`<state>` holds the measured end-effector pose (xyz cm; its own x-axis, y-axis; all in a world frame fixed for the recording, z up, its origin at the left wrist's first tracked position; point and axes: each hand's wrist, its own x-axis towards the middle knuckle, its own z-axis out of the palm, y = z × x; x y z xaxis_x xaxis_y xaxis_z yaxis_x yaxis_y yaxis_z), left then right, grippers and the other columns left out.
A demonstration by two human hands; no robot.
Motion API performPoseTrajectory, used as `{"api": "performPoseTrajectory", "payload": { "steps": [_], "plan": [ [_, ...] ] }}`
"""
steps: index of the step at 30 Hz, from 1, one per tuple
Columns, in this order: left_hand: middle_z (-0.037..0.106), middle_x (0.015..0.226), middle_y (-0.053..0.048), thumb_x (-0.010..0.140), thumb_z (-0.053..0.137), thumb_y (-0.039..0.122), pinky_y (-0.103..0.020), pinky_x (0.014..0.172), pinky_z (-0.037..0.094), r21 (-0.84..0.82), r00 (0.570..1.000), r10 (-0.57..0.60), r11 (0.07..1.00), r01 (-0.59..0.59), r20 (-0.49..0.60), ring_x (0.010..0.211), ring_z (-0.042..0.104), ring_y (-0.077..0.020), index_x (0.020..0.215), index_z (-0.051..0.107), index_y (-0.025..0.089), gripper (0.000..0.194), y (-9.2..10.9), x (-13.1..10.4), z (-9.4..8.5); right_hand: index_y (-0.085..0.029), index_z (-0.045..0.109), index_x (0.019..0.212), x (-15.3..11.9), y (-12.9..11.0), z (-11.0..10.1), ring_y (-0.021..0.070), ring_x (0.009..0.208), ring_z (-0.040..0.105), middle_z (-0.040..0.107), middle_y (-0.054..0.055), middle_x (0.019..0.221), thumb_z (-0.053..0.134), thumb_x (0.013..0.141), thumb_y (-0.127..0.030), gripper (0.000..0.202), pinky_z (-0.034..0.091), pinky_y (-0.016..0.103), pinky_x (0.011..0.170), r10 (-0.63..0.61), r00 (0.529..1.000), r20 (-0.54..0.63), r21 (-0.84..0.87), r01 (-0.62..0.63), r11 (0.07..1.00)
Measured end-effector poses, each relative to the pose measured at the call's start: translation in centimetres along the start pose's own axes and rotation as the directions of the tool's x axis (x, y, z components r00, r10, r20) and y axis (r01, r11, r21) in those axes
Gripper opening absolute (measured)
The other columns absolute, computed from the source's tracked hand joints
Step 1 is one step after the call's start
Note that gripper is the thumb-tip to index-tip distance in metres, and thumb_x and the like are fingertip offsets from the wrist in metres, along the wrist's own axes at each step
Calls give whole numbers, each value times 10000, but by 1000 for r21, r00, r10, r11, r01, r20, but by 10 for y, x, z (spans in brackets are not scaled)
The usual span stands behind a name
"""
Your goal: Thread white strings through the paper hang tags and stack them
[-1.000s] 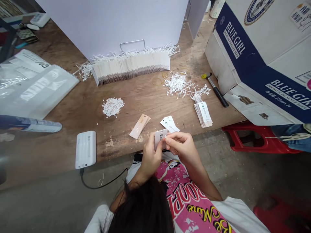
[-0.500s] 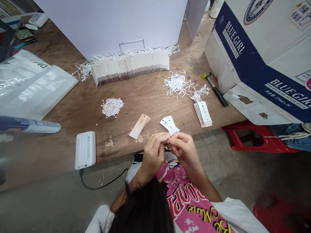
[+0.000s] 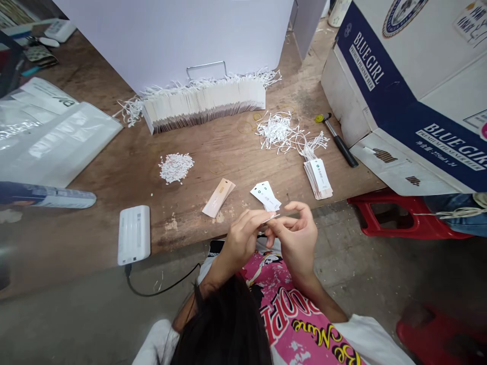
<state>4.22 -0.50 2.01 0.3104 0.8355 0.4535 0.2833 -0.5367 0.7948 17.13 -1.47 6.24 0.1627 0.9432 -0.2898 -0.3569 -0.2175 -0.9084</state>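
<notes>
At the table's front edge my left hand (image 3: 242, 237) pinches a small white hang tag (image 3: 272, 217), seen nearly edge-on. My right hand (image 3: 299, 234) meets it from the other side, its thumb and a finger pressed together near the tag and another finger raised and curled. What that pinch holds is too small to make out. Just beyond my fingers lie a few white hang tags (image 3: 265, 194) with punched holes. To their left are pinkish-beige hang tags (image 3: 218, 197). A stack of strung tags (image 3: 318, 178) sits further right, beneath loose white strings (image 3: 278, 131).
A long row of strung tags (image 3: 205, 106) stands at the back. Paper bits (image 3: 176, 168), a white power bank (image 3: 134, 234) and a spray can (image 3: 49, 195) are left. On the right are a hammer (image 3: 338, 140), a beer carton (image 3: 411, 101) and a red stool (image 3: 403, 215).
My right hand has shifted slightly right and raised a finger. The tag in my left hand has turned and shows more between the hands. The things on the table have not moved.
</notes>
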Motion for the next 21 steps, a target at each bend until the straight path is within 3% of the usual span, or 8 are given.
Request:
{"api": "performPoseTrajectory", "payload": {
  "steps": [2, 6, 9, 13, 21],
  "plan": [
    [659, 1092, -79, 909, 426, 56, -314, 861, 504, -68, 999, -1, 998, 4, 49, 1020, 605, -165, 1225, 527, 215, 369, 1, 2, -3, -221, 638, 975, 0, -4, -3, 116, 343, 565, 674, -46, 539, 764, 718, -204, 287, 464, 201, 364, -49, 998, 25, -47, 50, 998],
    [662, 1064, -73, 922, 439, 93, -323, 849, 502, -145, 988, -50, 987, 71, 146, 989, 612, -169, 1141, 571, 224, 287, 4, 5, -8, -219, 762, 836, 4, -9, -16, 121, 362, 564, 667, -17, 529, 749, 726, -195, 113, 485, 238, 372, -86, 987, 135, -184, 111, 977],
    [658, 1055, -81, 932, 436, 123, -317, 845, 504, -149, 978, -96, 981, 125, 188, 993, 615, -176, 1112, 573, 208, 242, 5, 6, -8, -227, 776, 806, 4, -8, -22, 118, 369, 541, 665, -8, 531, 761, 711, -213, 97, 456, 237, 350, -91, 989, 117, -241, 117, 963],
    [657, 1032, -79, 938, 417, 119, -314, 854, 498, -135, 967, -91, 983, 126, 237, 982, 610, -173, 1099, 557, 196, 227, 5, 7, -7, -208, 760, 732, 2, -6, -25, 79, 355, 463, 603, -23, 481, 768, 700, -231, 40, 360, 193, 327, -32, 999, 38, -253, 41, 966],
    [654, 1039, -87, 958, 389, 158, -339, 853, 492, -168, 951, -106, 973, 160, 291, 982, 603, -182, 1089, 561, 195, 219, 2, 8, -8, -184, 734, 732, 10, 2, -38, 44, 340, 328, 501, -51, 450, 783, 683, -279, 117, 222, 180, 318, 138, 982, 132, -143, -119, 983]
  ]
}}
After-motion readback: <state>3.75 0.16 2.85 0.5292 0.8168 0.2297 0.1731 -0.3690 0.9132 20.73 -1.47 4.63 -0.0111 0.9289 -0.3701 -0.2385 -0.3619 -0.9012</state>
